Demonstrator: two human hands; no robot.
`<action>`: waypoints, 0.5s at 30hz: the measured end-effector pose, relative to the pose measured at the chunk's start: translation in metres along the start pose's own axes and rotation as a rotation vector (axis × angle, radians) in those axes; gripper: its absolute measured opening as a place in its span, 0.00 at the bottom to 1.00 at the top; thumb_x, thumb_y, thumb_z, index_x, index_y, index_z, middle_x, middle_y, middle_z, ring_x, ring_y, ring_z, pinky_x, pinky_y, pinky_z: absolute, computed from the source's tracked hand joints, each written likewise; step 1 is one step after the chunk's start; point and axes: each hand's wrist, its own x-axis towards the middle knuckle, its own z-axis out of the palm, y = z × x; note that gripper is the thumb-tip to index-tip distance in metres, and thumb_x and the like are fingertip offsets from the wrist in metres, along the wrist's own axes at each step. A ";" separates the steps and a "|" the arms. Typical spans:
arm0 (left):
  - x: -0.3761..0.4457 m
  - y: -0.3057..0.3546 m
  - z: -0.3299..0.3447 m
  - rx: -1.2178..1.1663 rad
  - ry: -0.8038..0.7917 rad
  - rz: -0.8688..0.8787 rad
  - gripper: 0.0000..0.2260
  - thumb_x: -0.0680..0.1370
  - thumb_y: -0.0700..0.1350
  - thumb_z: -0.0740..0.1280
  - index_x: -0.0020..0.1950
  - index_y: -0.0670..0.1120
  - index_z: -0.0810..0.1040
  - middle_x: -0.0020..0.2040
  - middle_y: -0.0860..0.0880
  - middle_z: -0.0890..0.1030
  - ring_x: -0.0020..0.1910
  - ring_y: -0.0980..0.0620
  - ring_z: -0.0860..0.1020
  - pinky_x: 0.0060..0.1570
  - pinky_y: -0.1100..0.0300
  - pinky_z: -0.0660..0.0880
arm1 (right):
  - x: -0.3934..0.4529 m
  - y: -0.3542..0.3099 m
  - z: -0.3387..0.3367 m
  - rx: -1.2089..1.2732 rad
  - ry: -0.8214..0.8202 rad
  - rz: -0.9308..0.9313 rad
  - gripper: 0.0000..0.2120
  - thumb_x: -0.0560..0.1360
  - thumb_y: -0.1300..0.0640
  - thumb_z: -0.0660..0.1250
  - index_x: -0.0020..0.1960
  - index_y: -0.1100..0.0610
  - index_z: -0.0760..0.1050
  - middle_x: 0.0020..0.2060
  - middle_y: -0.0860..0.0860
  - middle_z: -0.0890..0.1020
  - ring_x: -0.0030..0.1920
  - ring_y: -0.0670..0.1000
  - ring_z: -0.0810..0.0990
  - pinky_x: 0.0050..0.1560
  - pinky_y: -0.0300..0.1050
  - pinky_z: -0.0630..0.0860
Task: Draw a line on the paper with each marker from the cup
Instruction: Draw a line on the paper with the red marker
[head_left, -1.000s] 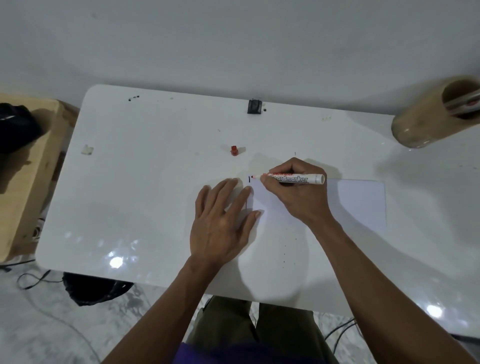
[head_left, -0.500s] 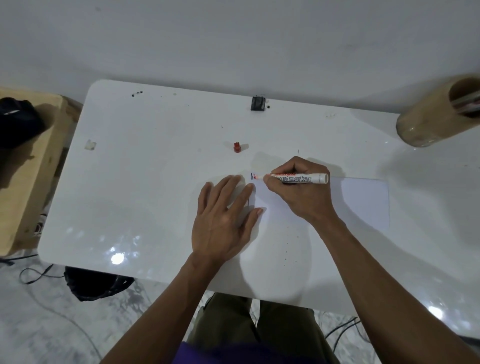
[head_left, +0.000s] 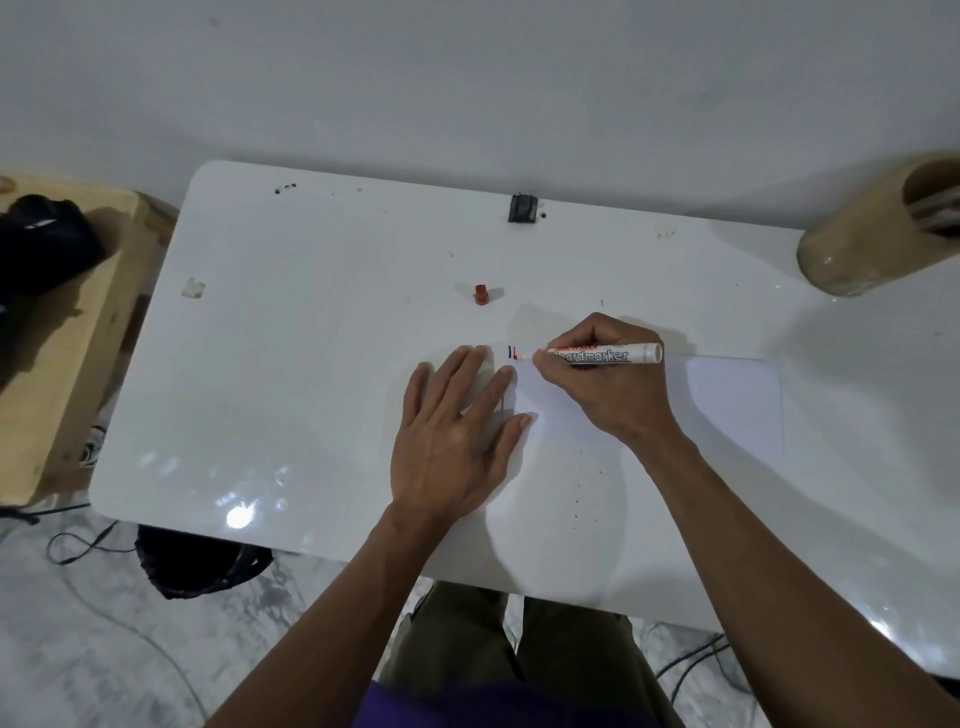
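Gripping item: white marker (head_left: 597, 355), labelled "Boardmarker", pinched in the curled fingers of the right hand (head_left: 610, 382); barrel lies nearly level, rear end pointing right, red tip pointing left and touching the far left corner of the paper (head_left: 727, 400). Marks: short blue line (head_left: 509, 352) and short red line (head_left: 514, 355) side by side at the tip. Left hand (head_left: 457, 436): flat, palm down, fingers spread, holding nothing, pressed on the table (head_left: 311, 364) at the paper's left edge. Red cap (head_left: 481, 295): loose on the table, beyond the hands. Cup (head_left: 878, 234): tan, at the far right, with markers (head_left: 937, 213) in its mouth. Black clip (head_left: 522, 209): far edge of the table.
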 end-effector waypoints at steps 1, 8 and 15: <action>0.000 0.000 0.000 0.004 0.002 0.000 0.23 0.80 0.61 0.63 0.70 0.49 0.77 0.73 0.44 0.75 0.75 0.45 0.69 0.74 0.41 0.64 | 0.001 -0.002 0.000 0.021 -0.002 0.016 0.07 0.68 0.61 0.80 0.38 0.60 0.82 0.35 0.52 0.87 0.34 0.54 0.84 0.35 0.44 0.80; 0.000 0.004 -0.008 -0.013 -0.021 -0.009 0.22 0.81 0.60 0.63 0.69 0.49 0.77 0.73 0.45 0.75 0.76 0.46 0.69 0.75 0.41 0.63 | -0.006 -0.043 -0.023 0.390 0.071 0.163 0.13 0.71 0.67 0.78 0.39 0.53 0.78 0.41 0.58 0.86 0.41 0.54 0.86 0.36 0.46 0.81; 0.019 0.005 -0.033 -0.213 0.081 -0.153 0.19 0.80 0.55 0.62 0.67 0.47 0.77 0.65 0.44 0.80 0.65 0.43 0.77 0.66 0.48 0.71 | -0.033 -0.079 -0.055 0.586 0.140 0.176 0.13 0.72 0.70 0.75 0.41 0.52 0.84 0.47 0.49 0.88 0.47 0.50 0.85 0.41 0.43 0.81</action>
